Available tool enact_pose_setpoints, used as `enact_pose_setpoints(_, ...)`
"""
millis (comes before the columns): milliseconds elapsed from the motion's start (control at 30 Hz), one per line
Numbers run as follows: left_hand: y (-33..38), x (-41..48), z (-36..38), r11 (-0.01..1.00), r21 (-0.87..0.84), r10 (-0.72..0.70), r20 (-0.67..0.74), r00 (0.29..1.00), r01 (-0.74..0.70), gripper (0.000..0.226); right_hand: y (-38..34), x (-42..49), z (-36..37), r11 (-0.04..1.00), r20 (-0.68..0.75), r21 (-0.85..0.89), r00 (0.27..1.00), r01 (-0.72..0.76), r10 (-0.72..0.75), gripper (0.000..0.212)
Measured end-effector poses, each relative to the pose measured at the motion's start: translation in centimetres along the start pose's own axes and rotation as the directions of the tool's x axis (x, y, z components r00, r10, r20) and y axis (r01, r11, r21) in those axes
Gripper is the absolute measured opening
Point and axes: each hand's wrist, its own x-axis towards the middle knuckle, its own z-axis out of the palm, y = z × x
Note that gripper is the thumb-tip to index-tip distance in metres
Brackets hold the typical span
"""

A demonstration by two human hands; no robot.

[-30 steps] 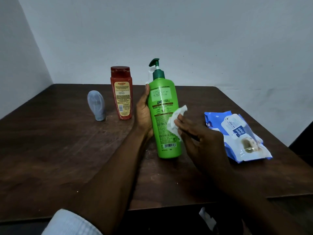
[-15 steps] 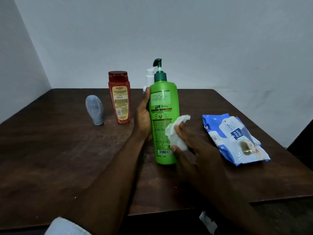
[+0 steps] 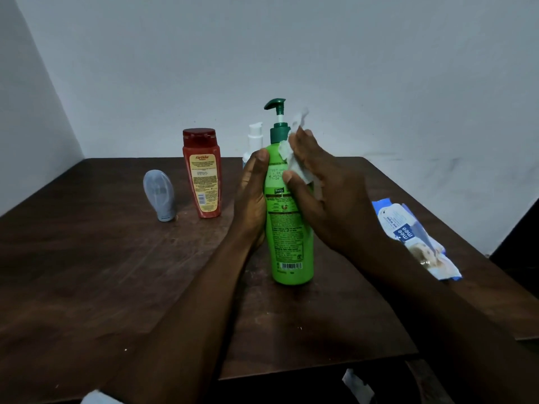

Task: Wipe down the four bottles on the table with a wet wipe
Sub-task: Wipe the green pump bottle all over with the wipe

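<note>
A tall green pump bottle [image 3: 291, 237] stands upright at the middle of the dark wooden table [image 3: 87, 272]. My left hand [image 3: 252, 199] grips its left side. My right hand [image 3: 323, 188] holds a white wet wipe [image 3: 296, 158] against the bottle's right shoulder, just below the dark green pump collar. A red bottle [image 3: 201, 173] stands to the left, and a small grey tube [image 3: 159, 195] stands on its cap further left. A white pump bottle [image 3: 255, 135] is mostly hidden behind the green one and my left hand.
A blue and white wet wipe pack [image 3: 414, 237] lies flat on the table's right side, near the right edge. Grey walls close the table in at the back and left. A scrap of white [image 3: 357, 383] lies on the floor below the front edge.
My right hand has slid the wipe up the green bottle, from the lower label area to the shoulder near the pump. My left hand keeps its grip on the bottle.
</note>
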Motion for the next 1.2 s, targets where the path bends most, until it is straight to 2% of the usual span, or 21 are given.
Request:
enact_pose_setpoints(100, 0.4, -0.4, 0.2, 1.000, 0.008, 0.026, -0.026, 0.999, -0.026, 0.082, 0.4, -0.9, 0.8, 0.999, 0.094, -0.028, 0.995, 0.022, -0.020, 0.061)
enact_pose_setpoints(167, 0.7, -0.5, 0.4, 1.000, 0.009, 0.010, -0.034, 0.999, -0.010, 0.076, 0.5, -1.1, 0.7, 1.000, 0.064, 0.011, 0.998, -0.003, 0.003, 0.058)
enact_pose_setpoints(333, 1.0, -0.9, 0.7, 0.993, 0.110, 0.055, -0.046, 0.997, -0.050, 0.070, 0.3, 0.0, -0.5, 0.981, -0.125, 0.177, 0.987, -0.076, 0.099, 0.034)
enact_pose_setpoints(500, 0.8, -1.0, 0.5, 0.966, 0.248, 0.097, -0.078, 0.992, -0.075, 0.071, 0.1, 1.3, -1.7, 0.955, -0.135, 0.212, 0.962, -0.206, 0.238, 0.018)
enact_pose_setpoints(633, 1.1, -1.4, 1.2, 0.950, 0.293, 0.134, -0.071, 0.988, -0.108, 0.050, -0.3, 1.3, -2.1, 0.959, -0.066, 0.169, 0.968, -0.228, 0.241, 0.044)
enact_pose_setpoints(733, 1.2, -1.7, 1.7, 0.934, 0.310, 0.208, -0.059, 0.976, -0.180, 0.036, -0.6, 1.0, -2.2, 0.960, -0.083, 0.163, 0.967, -0.226, 0.242, 0.042)
enact_pose_setpoints(833, 1.1, -1.5, 1.7, 0.819, 0.458, 0.425, -0.078, 0.902, -0.346, 0.018, -1.1, 0.8, -1.9, 0.963, -0.120, 0.176, 0.967, -0.202, 0.225, 0.040)
enact_pose_setpoints(900, 0.8, -1.4, 1.4, 0.701, 0.564, 0.549, -0.038, 0.835, -0.435, 0.020, -1.5, 0.5, -1.7, 0.972, -0.151, 0.161, 0.969, -0.171, 0.195, 0.033)
enact_pose_setpoints(967, 0.5, -1.2, 1.0, 0.599, 0.651, 0.614, 0.000, 0.789, -0.466, 0.020, -1.6, 0.2, -1.4, 0.973, -0.179, 0.183, 0.968, -0.142, 0.175, 0.021)
enact_pose_setpoints(1033, 0.5, -1.0, 0.7, 0.537, 0.702, 0.644, 0.019, 0.765, -0.469, 0.016, -1.6, -0.1, -0.9, 0.976, -0.209, 0.181, 0.964, -0.125, 0.162, 0.027)
enact_pose_setpoints(1100, 0.7, -1.0, 0.7, 0.521, 0.719, 0.642, 0.024, 0.766, -0.459, 0.017, -1.4, -0.4, -0.5, 0.985, -0.219, 0.134, 0.966, -0.112, 0.139, 0.033)
enact_pose_setpoints(1200, 0.5, -0.7, 0.6, 0.595, 0.701, 0.546, 0.008, 0.838, -0.394, 0.027, -0.6, -0.6, -0.2, 0.987, -0.219, 0.129, 0.969, -0.092, 0.119, 0.035)
